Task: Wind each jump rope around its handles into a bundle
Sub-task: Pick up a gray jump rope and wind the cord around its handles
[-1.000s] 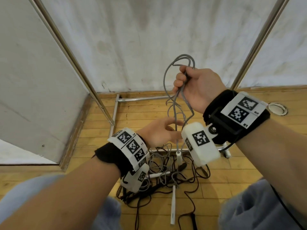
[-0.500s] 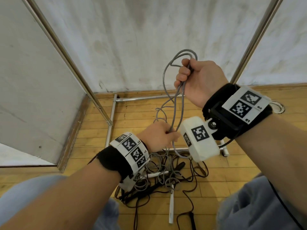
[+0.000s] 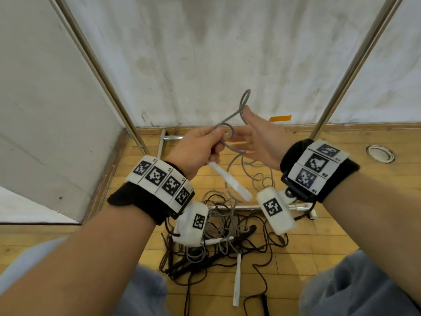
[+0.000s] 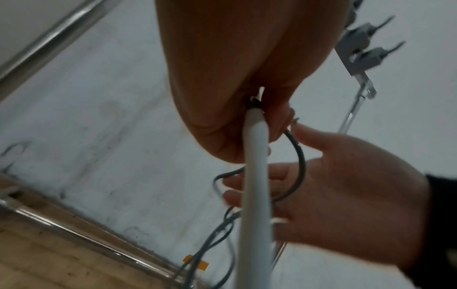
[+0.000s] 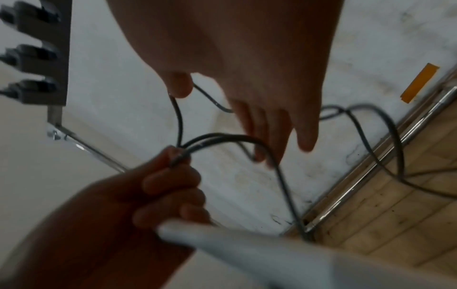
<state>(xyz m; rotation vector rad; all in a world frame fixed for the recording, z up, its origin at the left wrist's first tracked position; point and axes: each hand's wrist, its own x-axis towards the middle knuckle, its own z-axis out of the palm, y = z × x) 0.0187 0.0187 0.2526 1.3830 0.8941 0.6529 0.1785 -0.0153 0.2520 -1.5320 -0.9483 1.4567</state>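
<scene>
My left hand (image 3: 201, 147) grips a white jump-rope handle (image 3: 227, 179) together with strands of its grey rope (image 3: 243, 103); the handle slants down and to the right. In the left wrist view the fingers (image 4: 222, 121) curl round the handle (image 4: 254, 185). My right hand (image 3: 257, 137) is held flat with straight fingers just right of the left one, and a loop of the grey rope stands up by its thumb. The right wrist view shows that hand (image 5: 259, 82) spread, with the grey rope (image 5: 279, 168) arching under its fingers down to the left hand (image 5: 163, 185).
Grey and dark ropes lie in a tangled pile (image 3: 218, 236) on the wooden floor below my hands, with a second white handle (image 3: 237, 281) and a black handle (image 3: 264, 302). Metal rack poles (image 3: 102, 71) stand on both sides. A white wall (image 3: 193, 53) is close ahead.
My right hand let go of the grey rope it held up high and came down flat. My left hand rose from the pile, now holding the white handle and rope.
</scene>
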